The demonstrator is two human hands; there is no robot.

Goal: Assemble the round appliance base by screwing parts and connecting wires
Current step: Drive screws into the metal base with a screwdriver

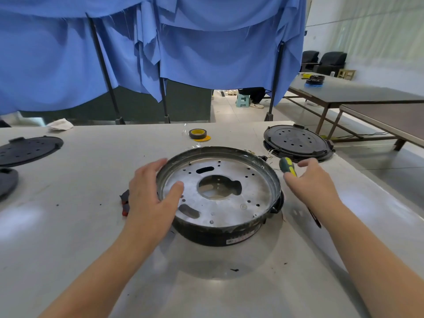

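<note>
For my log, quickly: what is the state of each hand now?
Left hand: grips the rim of the round base.
Right hand: open, holds nothing; it reaches toward the screwdriver.

We reach both bare forearms forward from the bottom corners. Our left hand (152, 198) curls at the fingers, thumb lying apart toward the right (it clasps the rim in front of it). Our right hand (308, 180) is stretched forward, palm turned inward, index finger and thumb extended and parted, pinching nothing that we can see, with the wrist straight.
</note>
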